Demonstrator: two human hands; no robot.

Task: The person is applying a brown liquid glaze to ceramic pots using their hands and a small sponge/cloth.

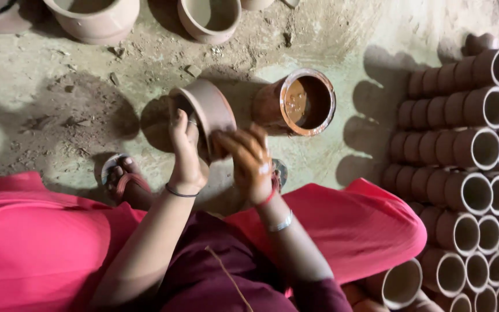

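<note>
Left hand (185, 151) clamped rim of tilted clay pot (206, 110) | right hand (248, 155) pressed its side, grip unclear | pot at centre | slip jar (304, 102) at 3 o'clock, just beside | stacked cups (469, 173) far right.

light: dim, uneven, brightest patch on floor (319, 34) upper right | shadows: broad, soft, dark behind bowl (206, 110) and left of cups (469, 150) | glare: wet sheen on pot (301, 103) rim | blur: right hand (249, 156) smeared by motion | edges: slight wide-angle bending
</note>
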